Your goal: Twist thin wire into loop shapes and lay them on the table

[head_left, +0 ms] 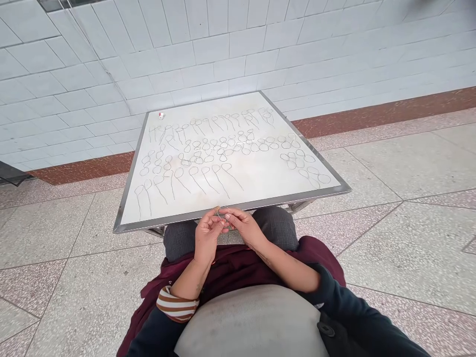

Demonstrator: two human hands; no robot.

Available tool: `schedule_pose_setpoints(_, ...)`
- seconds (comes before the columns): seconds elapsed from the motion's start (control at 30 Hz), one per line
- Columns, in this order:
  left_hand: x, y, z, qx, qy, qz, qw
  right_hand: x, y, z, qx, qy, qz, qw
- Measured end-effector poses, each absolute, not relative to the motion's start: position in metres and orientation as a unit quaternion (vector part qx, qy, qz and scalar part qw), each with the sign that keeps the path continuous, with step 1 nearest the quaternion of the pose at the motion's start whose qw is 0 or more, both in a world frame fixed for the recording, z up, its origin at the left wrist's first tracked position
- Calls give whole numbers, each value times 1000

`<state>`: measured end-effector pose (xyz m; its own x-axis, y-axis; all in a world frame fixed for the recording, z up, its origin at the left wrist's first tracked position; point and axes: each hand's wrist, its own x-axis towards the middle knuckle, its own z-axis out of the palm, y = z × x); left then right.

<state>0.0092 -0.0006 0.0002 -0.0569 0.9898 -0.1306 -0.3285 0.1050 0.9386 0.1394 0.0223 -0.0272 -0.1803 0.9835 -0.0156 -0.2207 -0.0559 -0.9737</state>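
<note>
Both hands meet over my lap, just in front of the table's near edge. Between them is a thin wire [218, 214], bent in a curve. My left hand [208, 229] pinches it with thumb and fingers. From the other side, my right hand [243, 225] grips the same wire, fingertips close to the left ones. The wire's ends are partly hidden by the fingers. On the white table top lie several wire loops with long tails [194, 171] in a near row, and several closed wire rings [273, 143] behind them.
The white table [267, 186] has a grey metal rim and stands against a tiled wall [208, 49]. A small red and white object [161, 116] sits at its far left corner. More tailed loops [227, 119] line the far side. Terrazzo floor [372, 173] surrounds the table.
</note>
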Motion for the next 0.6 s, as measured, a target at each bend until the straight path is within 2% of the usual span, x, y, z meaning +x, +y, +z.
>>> schedule_pose_setpoints(0.33, 6, 2, 2, 352, 472, 618, 520, 130, 17, -28, -381, -565, 532, 503)
schedule_pose_setpoints(0.6, 4, 2, 1, 377, 458, 619, 514, 128, 12, -25, -398, -620, 458, 498)
